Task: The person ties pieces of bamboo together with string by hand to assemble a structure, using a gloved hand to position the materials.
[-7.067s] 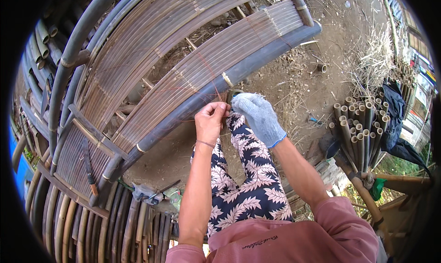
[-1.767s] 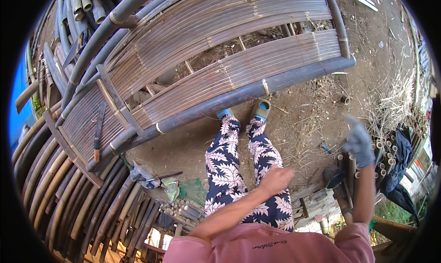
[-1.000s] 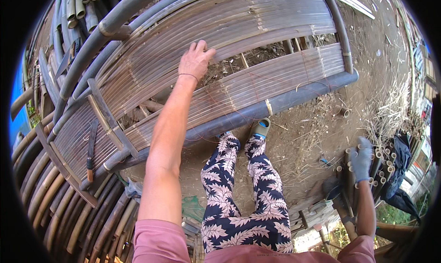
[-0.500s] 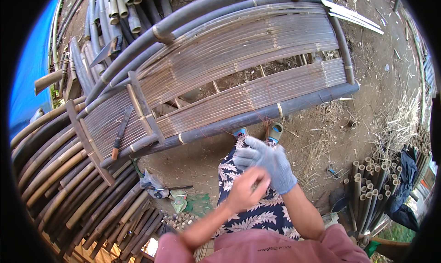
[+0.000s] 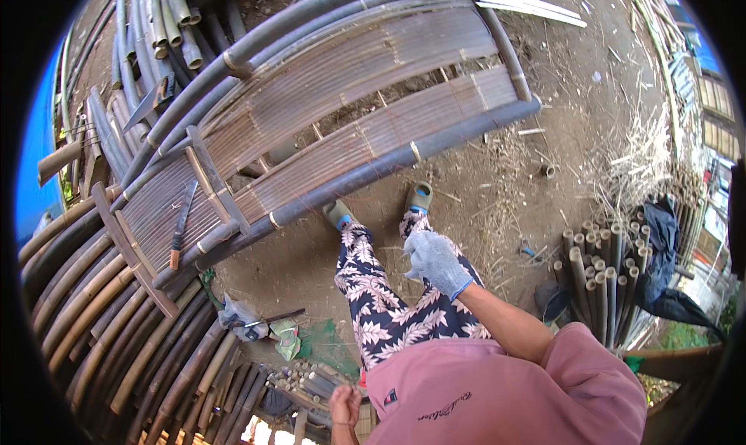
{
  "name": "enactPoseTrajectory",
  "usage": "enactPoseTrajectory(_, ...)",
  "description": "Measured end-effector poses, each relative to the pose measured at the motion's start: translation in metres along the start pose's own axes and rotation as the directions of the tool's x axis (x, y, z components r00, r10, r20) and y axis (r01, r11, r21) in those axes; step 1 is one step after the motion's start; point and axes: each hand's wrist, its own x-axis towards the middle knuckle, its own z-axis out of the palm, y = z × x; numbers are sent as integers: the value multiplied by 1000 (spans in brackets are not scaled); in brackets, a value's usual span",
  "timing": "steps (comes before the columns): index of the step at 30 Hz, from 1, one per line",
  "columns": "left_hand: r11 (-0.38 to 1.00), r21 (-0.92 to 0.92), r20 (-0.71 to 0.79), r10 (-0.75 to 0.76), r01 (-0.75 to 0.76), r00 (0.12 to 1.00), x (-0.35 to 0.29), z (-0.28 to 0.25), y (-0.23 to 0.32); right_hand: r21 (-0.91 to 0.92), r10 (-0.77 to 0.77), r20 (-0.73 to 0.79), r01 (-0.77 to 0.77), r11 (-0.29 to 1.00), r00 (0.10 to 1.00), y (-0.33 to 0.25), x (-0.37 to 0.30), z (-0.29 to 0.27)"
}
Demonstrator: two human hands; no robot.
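Observation:
My right hand (image 5: 437, 262), in a pale grey knitted glove, hangs over my patterned trousers (image 5: 388, 305). Its fingers are curled in, and their inner side is hidden. Low in the view, left of my pink shirt (image 5: 497, 390), my bare left hand (image 5: 345, 406) is closed with bent fingers. Whether either hand holds anything cannot be seen. Beyond my feet stands a bamboo bench (image 5: 342, 173) with a slatted seat and thick dark poles. On its left end lies a long knife (image 5: 183, 223) with an orange-brown handle. Neither hand touches the bench.
A handsaw (image 5: 148, 104) rests among bamboo poles (image 5: 144, 25) at the upper left. Stacked curved bamboo (image 5: 93, 313) fills the lower left. Upright cut bamboo (image 5: 602, 274) stands at the right beside a dark cloth (image 5: 659, 251). White strips (image 5: 528, 6) lie by the bench's far corner.
My hands have come apart: the left has left the glove and dropped to the lower left. The gloved right hand has curled its fingers. My view has shifted right, and my feet show more.

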Motion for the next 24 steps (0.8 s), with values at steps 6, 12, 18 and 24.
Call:
enactPoseTrajectory(6,581,734,37,482,-351,876,52,-30,64,612,415,-1,-328,719,910,-2,-30,-20)
enactPoseTrajectory(12,477,832,-290,808,-282,513,68,-235,140,994,777,110,-48,-102,619,68,-71,-107)
enactPoseTrajectory(18,589,786,-460,761,-188,457,123,-182,237,806,743,-556,24,592,373,44,-71,-139)
enactPoseTrajectory(24,976,187,427,19,-109,904,103,173,141,-533,-141,-1,119,838,990,-62,-52,-7)
